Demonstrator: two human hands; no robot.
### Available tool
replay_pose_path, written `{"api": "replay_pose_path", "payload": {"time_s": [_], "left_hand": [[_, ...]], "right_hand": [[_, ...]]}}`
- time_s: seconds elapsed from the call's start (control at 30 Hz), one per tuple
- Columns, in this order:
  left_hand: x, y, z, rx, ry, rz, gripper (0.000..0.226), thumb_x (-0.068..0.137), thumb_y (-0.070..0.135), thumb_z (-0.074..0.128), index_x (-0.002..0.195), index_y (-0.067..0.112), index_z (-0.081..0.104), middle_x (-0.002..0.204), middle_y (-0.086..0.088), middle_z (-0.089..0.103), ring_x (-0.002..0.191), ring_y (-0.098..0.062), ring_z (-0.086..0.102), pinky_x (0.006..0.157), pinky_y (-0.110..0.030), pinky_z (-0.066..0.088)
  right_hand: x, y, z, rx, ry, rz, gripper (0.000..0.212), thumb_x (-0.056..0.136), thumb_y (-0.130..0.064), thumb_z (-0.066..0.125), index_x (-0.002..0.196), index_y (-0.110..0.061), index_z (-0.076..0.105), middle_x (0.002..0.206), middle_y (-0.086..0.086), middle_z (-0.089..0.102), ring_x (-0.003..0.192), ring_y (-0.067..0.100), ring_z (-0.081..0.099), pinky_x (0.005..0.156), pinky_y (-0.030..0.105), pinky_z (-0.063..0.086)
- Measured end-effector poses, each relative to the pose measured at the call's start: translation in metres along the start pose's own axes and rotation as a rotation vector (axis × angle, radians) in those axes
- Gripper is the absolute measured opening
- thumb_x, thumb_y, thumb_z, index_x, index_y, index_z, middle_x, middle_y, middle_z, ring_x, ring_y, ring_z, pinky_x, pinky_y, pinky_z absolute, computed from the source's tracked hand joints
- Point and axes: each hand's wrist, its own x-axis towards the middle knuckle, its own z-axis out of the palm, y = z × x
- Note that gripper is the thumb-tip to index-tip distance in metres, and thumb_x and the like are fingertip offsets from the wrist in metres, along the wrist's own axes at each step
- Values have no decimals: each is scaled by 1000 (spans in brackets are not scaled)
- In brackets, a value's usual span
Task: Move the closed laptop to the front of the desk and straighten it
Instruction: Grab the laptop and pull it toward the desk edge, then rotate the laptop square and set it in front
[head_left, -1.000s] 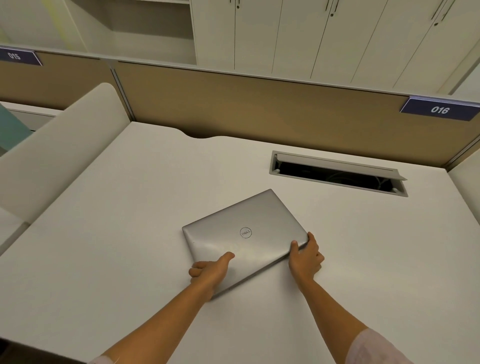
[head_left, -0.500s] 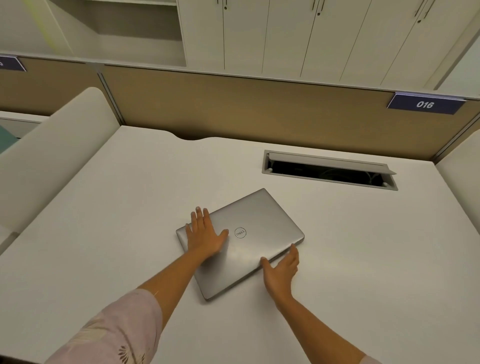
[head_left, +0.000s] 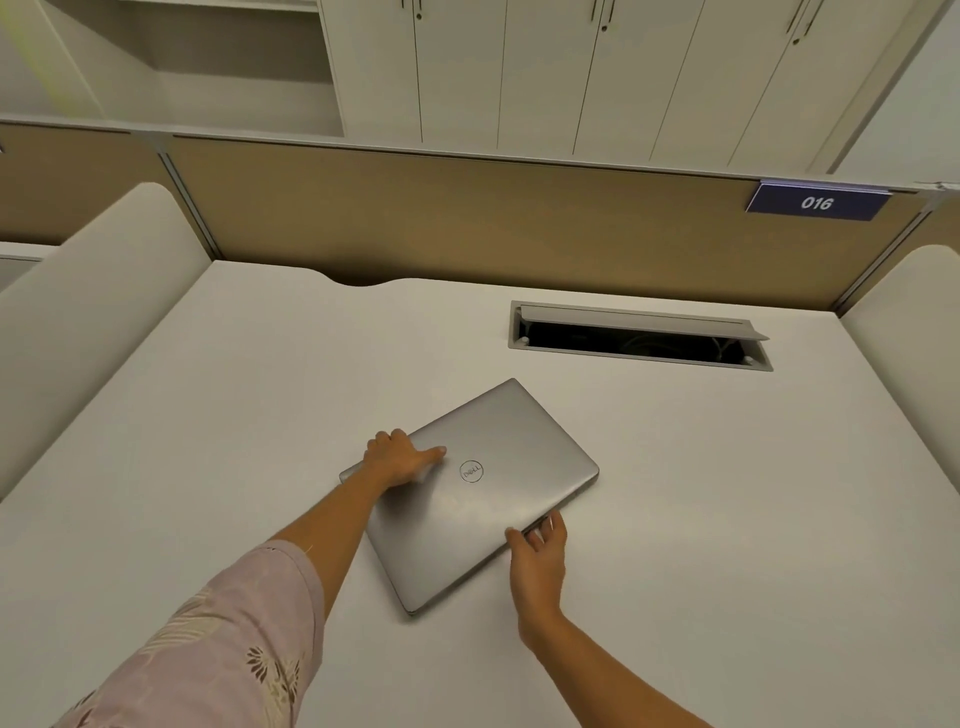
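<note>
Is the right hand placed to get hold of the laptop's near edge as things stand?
Likely yes: the right hand already touches the laptop at that edge, with bare desk around it.

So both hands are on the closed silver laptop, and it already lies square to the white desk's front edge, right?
Not quite. The head view shows both hands, left hand and right hand, on the closed silver laptop, but it lies skewed on the white desk, not square to its front edge.
</note>
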Motion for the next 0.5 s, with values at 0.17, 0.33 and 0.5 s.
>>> {"api": "replay_pose_path", "payload": {"time_s": [0.17,0.33,0.5], "left_hand": [[9,-9,-16,-144,-195,-86,93,77,70,61,137,3,40,142,-16,43,128,-34,41,106,-43,36],[7,-23,3,-139,-218,-81,85,85,76,33,140,12,44,146,-13,41,133,-35,34,111,-46,26],[-18,-17,16,-173,-158,-62,60,100,56,28,147,20,29,150,-18,27,138,-36,21,112,-47,22]], "right_hand": [[13,2,0,230,129,154,65,86,-1,62,144,-16,38,133,-3,55,115,21,55,105,47,43],[17,-10,-6,116,195,133,17,84,-3,62,78,-14,51,69,-2,49,65,19,46,59,29,39],[26,-23,-12,28,222,90,15,80,-7,65,71,-3,54,62,5,52,57,22,45,51,28,33]]}}
